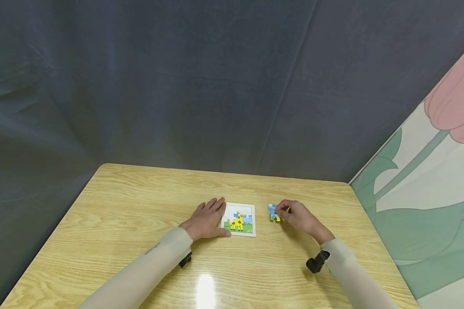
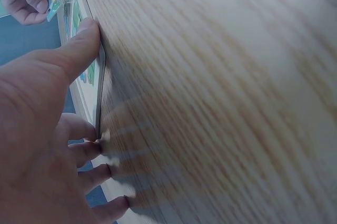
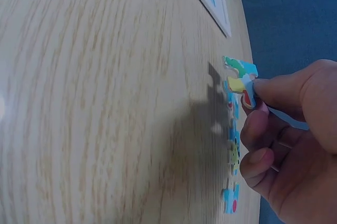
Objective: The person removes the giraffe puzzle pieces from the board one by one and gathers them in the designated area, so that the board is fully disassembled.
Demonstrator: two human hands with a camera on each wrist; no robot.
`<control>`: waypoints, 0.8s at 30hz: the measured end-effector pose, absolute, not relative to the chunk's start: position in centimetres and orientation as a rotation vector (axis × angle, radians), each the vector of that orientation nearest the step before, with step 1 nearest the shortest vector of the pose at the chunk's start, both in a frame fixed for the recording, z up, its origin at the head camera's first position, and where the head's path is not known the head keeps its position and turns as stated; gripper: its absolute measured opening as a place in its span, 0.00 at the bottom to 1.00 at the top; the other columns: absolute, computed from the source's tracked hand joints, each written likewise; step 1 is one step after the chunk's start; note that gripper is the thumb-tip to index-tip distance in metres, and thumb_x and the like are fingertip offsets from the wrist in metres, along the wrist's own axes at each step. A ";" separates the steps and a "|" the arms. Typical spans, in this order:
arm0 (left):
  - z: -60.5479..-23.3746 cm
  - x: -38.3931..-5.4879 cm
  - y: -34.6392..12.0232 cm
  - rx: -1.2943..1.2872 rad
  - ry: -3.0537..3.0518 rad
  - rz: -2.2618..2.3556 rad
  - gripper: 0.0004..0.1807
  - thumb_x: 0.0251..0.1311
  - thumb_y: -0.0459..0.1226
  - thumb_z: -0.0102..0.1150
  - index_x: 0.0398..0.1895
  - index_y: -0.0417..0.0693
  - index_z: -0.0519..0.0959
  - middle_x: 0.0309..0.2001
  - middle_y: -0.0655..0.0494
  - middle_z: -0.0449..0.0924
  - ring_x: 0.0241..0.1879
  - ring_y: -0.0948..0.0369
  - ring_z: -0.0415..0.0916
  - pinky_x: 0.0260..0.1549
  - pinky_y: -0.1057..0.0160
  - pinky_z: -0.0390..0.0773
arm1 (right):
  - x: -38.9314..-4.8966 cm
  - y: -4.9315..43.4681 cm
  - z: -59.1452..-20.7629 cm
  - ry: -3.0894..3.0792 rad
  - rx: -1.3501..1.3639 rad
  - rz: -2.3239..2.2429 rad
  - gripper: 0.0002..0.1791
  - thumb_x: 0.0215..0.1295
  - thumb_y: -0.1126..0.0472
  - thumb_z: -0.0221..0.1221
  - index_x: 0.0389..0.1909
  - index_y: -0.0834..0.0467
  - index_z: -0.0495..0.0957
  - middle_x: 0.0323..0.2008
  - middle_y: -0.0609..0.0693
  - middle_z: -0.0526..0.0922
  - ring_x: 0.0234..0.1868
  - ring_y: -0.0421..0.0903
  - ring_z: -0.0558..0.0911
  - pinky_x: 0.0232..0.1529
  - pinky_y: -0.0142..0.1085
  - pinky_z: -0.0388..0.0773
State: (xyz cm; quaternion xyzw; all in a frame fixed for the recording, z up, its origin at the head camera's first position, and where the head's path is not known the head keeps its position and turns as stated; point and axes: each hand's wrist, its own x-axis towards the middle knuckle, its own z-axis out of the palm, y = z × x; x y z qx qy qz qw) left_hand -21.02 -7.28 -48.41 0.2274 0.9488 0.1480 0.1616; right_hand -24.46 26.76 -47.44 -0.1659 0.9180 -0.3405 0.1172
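A white-rimmed jigsaw tray point(image 1: 254, 227) lies on the table, its lower part filled with a yellow giraffe picture point(image 1: 237, 222) and its top partly bare. My left hand point(image 1: 209, 222) rests along the tray's left side, fingers spread on the far corner and thumb at the near edge. To the right of the tray, my right hand point(image 1: 299, 218) pinches a puzzle piece point(image 3: 248, 91) between thumb and fingertips, just above the table. Several loose puzzle pieces point(image 3: 230, 200) in blue, yellow and green lie in a row beneath that hand, partly hidden by it.
The wooden table point(image 1: 139, 201) runs back to a dark curtain point(image 1: 193, 107). On the right hangs a flower-printed cloth point(image 1: 429, 206). A small black wrist camera point(image 1: 318, 262) sits below the right sleeve.
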 end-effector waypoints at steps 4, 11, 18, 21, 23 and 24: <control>-48.4 -21.0 -7.3 0.646 2.709 0.427 0.54 0.71 0.63 0.62 0.88 0.44 0.51 0.89 0.49 0.42 0.89 0.47 0.42 0.84 0.38 0.51 | -24.4 27.0 -47.7 2.683 -0.489 -0.993 0.08 0.80 0.65 0.57 0.45 0.59 0.85 0.32 0.52 0.85 0.28 0.40 0.73 0.29 0.31 0.71; -48.4 -21.0 -7.3 0.640 2.704 0.415 0.54 0.71 0.63 0.61 0.88 0.45 0.50 0.89 0.50 0.41 0.89 0.47 0.42 0.85 0.38 0.50 | -24.4 27.0 -48.3 2.671 -0.477 -0.981 0.06 0.79 0.66 0.58 0.45 0.60 0.84 0.35 0.51 0.85 0.30 0.41 0.74 0.30 0.31 0.72; -48.5 -21.1 -7.2 0.636 2.707 0.410 0.54 0.71 0.63 0.61 0.88 0.45 0.51 0.89 0.50 0.41 0.89 0.47 0.42 0.85 0.38 0.51 | -24.5 26.8 -49.0 2.723 -0.487 -0.957 0.04 0.76 0.67 0.61 0.44 0.59 0.84 0.34 0.50 0.83 0.32 0.42 0.74 0.31 0.30 0.72; -48.5 -21.1 -7.2 0.639 2.708 0.416 0.54 0.71 0.63 0.61 0.88 0.45 0.51 0.89 0.49 0.42 0.89 0.47 0.43 0.85 0.39 0.51 | -24.5 26.6 -49.2 2.762 -0.503 -0.924 0.03 0.74 0.67 0.63 0.44 0.59 0.85 0.35 0.50 0.82 0.33 0.42 0.74 0.32 0.30 0.72; -48.5 -21.0 -7.2 0.640 2.708 0.423 0.54 0.70 0.63 0.61 0.87 0.45 0.52 0.89 0.49 0.42 0.88 0.47 0.43 0.84 0.39 0.51 | -24.4 26.4 -49.3 2.784 -0.512 -0.896 0.04 0.73 0.68 0.64 0.44 0.59 0.85 0.37 0.51 0.81 0.34 0.42 0.74 0.32 0.31 0.71; -48.5 -21.0 -7.2 0.640 2.708 0.429 0.54 0.70 0.63 0.62 0.87 0.45 0.52 0.89 0.49 0.43 0.88 0.47 0.43 0.84 0.39 0.51 | -24.4 26.4 -49.3 2.796 -0.508 -0.882 0.04 0.73 0.68 0.64 0.45 0.59 0.85 0.37 0.51 0.81 0.34 0.43 0.74 0.33 0.31 0.71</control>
